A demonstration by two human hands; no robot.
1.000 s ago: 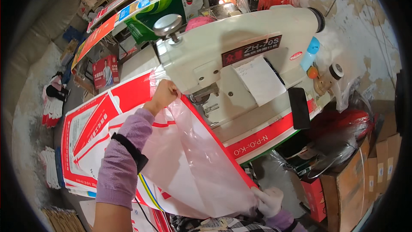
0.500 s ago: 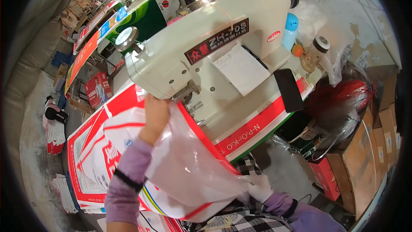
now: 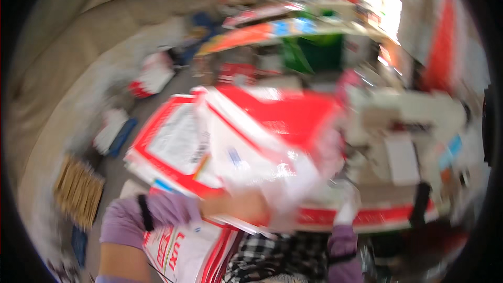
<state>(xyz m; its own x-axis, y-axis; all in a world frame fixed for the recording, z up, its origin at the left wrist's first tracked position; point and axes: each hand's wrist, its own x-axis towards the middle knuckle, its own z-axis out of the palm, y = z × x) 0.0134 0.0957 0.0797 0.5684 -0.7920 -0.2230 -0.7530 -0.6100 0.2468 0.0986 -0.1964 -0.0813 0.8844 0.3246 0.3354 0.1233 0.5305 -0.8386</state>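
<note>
A red and white printed sack (image 3: 285,165) is spread across the work surface in front of me, blurred by motion. My left hand (image 3: 242,208), bare below a purple sleeve, is closed on the near edge of this sack. To the right, my right hand (image 3: 347,202) wears a white glove and is at the sack's right side, by the front of the sewing machine (image 3: 443,110). Its fingers are smeared, so its grip does not show. Flat red and white sacks (image 3: 175,139) lie under the spread one, on the left.
Folded sacks (image 3: 175,254) lie near my lap. Bundles (image 3: 154,73) and a tan stack (image 3: 78,191) line the floor at left. A dark phone-like slab (image 3: 421,204) leans at the bed's right front. Beyond stands a green-fronted table (image 3: 313,55).
My view has swung left, putting the machine at the right. My left hand has left the needle area for the sack's near edge. The sack has come away from the needle.
</note>
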